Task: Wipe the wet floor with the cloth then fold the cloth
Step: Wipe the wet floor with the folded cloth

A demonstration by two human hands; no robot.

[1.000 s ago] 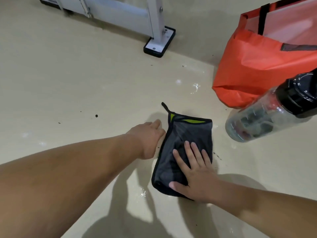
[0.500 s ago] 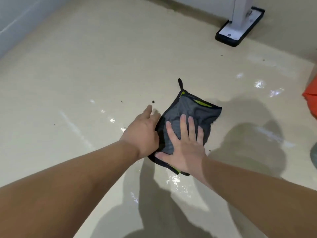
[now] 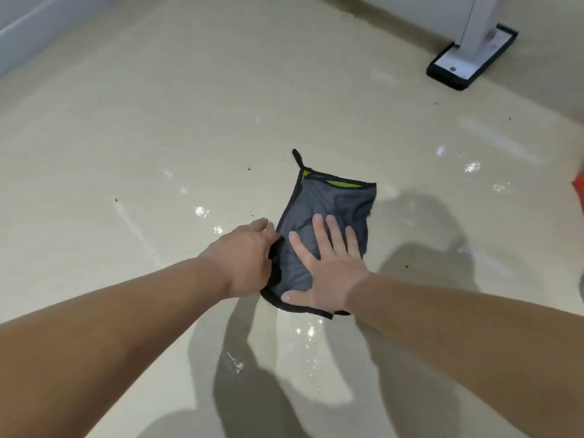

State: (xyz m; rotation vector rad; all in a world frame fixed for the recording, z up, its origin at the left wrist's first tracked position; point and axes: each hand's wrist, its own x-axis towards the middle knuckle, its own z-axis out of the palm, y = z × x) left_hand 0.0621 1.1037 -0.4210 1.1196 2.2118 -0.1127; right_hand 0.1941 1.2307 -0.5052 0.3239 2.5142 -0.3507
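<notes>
Cloth [image 3: 335, 203] lies beneath flat right hand [image 3: 331, 273], left hand [image 3: 243, 260] touching its edge.

Open floor [image 3: 126, 137] lay left and ahead of the cloth [image 3: 331, 210]; 1 black-footed post [image 3: 471, 55] stood well off ahead-right, an orange edge [image 3: 580, 197] right.

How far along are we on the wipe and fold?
Done: nothing finished that I can see. In hand: the right hand presses flat on the grey cloth, with the left hand at its left edge, grip hidden. Left: wet patches glisten on the floor around the cloth; then the fold, though it lies doubled.
</notes>
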